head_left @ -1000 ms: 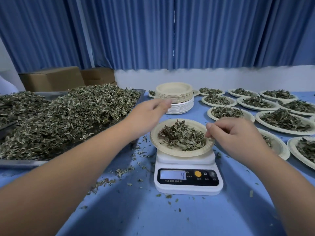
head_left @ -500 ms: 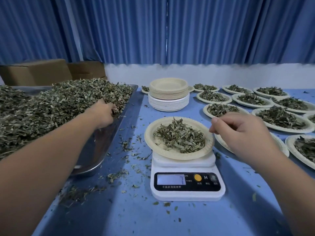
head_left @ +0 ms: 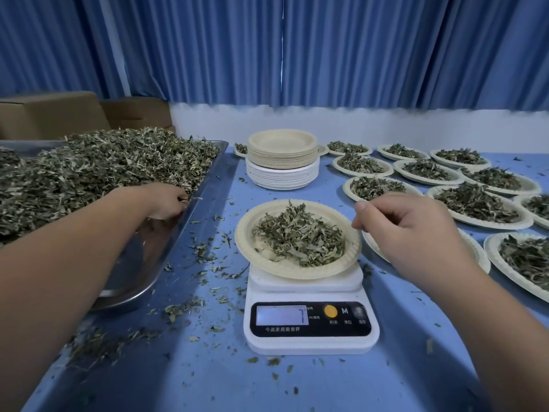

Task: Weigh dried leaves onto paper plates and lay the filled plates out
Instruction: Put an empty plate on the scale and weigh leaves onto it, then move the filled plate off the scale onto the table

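The paper plate [head_left: 244, 233] being filled is seated on the platform of a white kitchen scale [head_left: 310, 340], near the middle of the bench [head_left: 297, 388]; a loose mound of dried leaves [head_left: 298, 239] is carried in its well; a single digit, 7, is shown on the scale's display.

The right hand [head_left: 407, 230] is held just beside the plate's right rim, above the bench; thumb and forefinger are brought close together and the remaining fingers are curled; whether anything is pinched between them cannot be told.

The left hand [head_left: 166, 202] is reached across to the metal tray [head_left: 139, 263] on the left; its fingers are curled down into the near edge of the heap of leaves [head_left: 104, 168] piled in that tray, and leaves are gripped among them.

Loose leaf scraps [head_left: 208, 257] are scattered over the bench between tray and scale, and in front of the scale.

A stack of empty plates [head_left: 282, 162], tan ones above white ones, is set behind the scale; filled plates [head_left: 487, 224] are laid out in rows on the right side of the bench, close together, one partly hidden behind the right hand.

Cardboard boxes [head_left: 50, 114] are placed behind the tray; a blue pleated curtain [head_left: 326, 49] is hung over a white wall at the back.
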Demonstrator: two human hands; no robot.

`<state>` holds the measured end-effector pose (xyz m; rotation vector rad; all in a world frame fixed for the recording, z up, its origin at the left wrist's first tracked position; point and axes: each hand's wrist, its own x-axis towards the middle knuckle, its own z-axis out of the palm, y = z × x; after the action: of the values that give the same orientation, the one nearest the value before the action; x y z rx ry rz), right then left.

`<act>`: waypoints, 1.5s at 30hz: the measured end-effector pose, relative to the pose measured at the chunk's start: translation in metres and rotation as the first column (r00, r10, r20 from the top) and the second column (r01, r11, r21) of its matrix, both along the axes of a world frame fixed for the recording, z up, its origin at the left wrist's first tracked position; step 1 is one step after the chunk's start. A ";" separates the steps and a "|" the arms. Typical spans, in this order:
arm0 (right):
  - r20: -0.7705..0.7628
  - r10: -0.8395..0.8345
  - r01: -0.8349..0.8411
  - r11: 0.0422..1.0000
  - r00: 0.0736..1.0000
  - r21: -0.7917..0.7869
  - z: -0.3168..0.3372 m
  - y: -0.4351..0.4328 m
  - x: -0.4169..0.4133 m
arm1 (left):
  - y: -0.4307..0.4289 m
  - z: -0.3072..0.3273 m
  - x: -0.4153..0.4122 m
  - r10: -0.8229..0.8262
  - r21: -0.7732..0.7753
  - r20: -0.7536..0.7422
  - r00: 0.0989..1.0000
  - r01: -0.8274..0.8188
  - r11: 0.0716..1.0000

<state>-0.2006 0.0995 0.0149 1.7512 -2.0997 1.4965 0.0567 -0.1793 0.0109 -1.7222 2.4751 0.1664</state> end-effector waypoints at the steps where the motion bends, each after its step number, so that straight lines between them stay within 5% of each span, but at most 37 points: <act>1: -0.005 -0.020 0.020 1.000 1.000 0.005 0.000 0.000 0.000 | 0.005 0.004 0.000 -0.009 0.010 -0.024 1.000 0.009 1.000; 7: 0.035 -0.097 0.096 0.995 0.995 0.036 -0.001 0.000 -0.003 | 0.039 0.018 0.000 -0.074 -0.114 -0.114 0.991 0.061 0.992; 10: 0.037 -0.133 0.131 0.989 0.990 0.062 -0.003 -0.003 -0.005 | 0.055 0.021 0.008 -0.037 -0.188 -0.331 0.943 -0.028 0.982; 15: 0.005 -0.183 0.182 0.979 0.983 0.090 -0.004 -0.004 -0.008 | 0.103 0.028 0.009 -0.092 -0.310 -0.680 0.727 -0.171 0.935; 21: 0.006 -0.229 0.223 0.954 0.973 0.199 -0.007 -0.006 -0.007 | 0.160 0.012 -0.018 -0.172 -0.178 -0.889 0.424 0.027 0.984; 26: -0.056 -0.231 0.237 0.916 0.971 0.323 -0.006 -0.002 -0.001 | 0.165 -0.008 -0.025 -0.063 -0.061 -0.859 0.508 0.021 0.998; 30: -0.019 -0.215 0.206 0.905 0.976 0.373 -0.006 0.001 0.006 | 0.165 -0.012 -0.026 0.074 0.101 -0.886 0.457 0.035 0.994; 37: 0.242 -0.189 0.107 0.943 0.952 0.316 -0.014 -0.002 0.005 | 0.169 -0.011 -0.028 0.089 0.144 -0.903 0.420 0.101 0.984; 41: 0.503 -0.144 0.042 0.977 0.852 0.209 -0.016 0.003 0.006 | 0.175 -0.007 -0.028 0.053 0.102 -0.921 0.385 0.108 0.989; 45: 0.598 -0.145 0.081 0.988 0.789 0.133 -0.009 0.020 0.008 | 0.190 -0.005 -0.035 -0.062 -0.015 -0.934 0.353 0.134 0.991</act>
<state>-0.1921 0.1193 0.0063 1.2236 -2.5302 2.1695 0.0220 0.0104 0.0062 -1.6548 3.1682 1.6712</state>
